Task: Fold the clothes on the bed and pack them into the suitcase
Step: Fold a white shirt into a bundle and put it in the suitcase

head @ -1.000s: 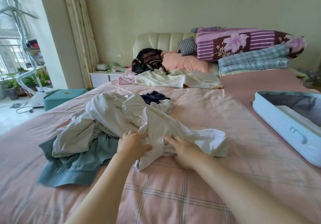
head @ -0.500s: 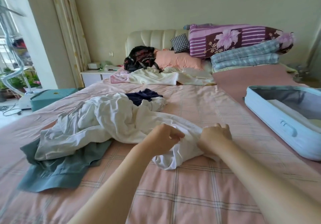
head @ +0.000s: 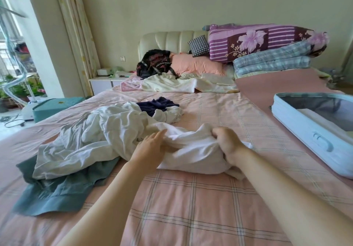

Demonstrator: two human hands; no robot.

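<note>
While open, suitcase (head: 298, 131) on bed (head: 191, 207), pale item (head: 313, 114) inside.

Suitcase (head: 298, 127) partly beyond right edge; teal garment (head: 57, 192) partly under white clothes (head: 107, 131)

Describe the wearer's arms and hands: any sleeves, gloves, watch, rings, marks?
The left forearm and right forearm are bare right to the frame edge, with no sleeve or cuff in view. The left hand and right hand are ungloved. No watch, bracelet, ring, tape or marking shows on the sides the camera sees.
</note>
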